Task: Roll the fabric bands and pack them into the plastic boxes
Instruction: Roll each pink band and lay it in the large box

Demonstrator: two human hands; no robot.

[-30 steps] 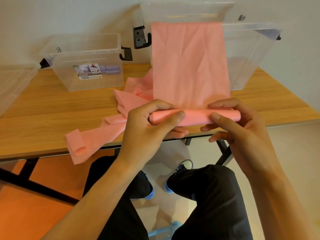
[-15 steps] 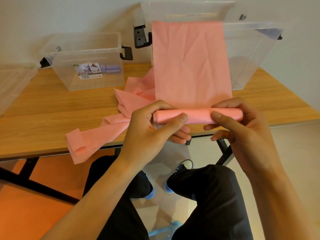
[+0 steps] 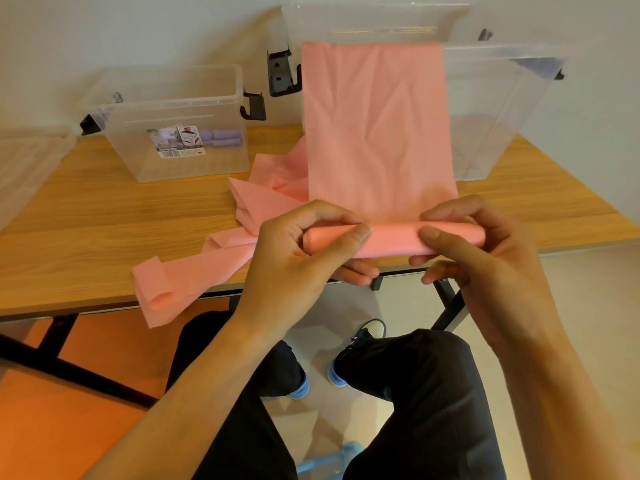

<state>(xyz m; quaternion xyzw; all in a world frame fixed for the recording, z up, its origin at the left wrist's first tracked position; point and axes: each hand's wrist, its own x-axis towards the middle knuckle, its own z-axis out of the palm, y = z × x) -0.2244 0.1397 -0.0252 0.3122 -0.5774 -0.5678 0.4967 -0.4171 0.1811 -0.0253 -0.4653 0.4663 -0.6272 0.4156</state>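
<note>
The pink band (image 3: 377, 133) is soft, thin and light. Its near end is wound into a tight roll (image 3: 391, 239) held just in front of the bench (image 3: 104, 220) edge, and the loose length rises from the roll, then trails across the bench. The left hand (image 3: 294, 258) is closed on the roll's left end, thumb on top; the right hand (image 3: 485, 251) is closed on its right end. Such limp cloth likely unwinds if slackened, so gripping both ends seems best. A small clear box (image 3: 176, 147) sits on the bench beyond, holding purple rolls (image 3: 225, 138).
</note>
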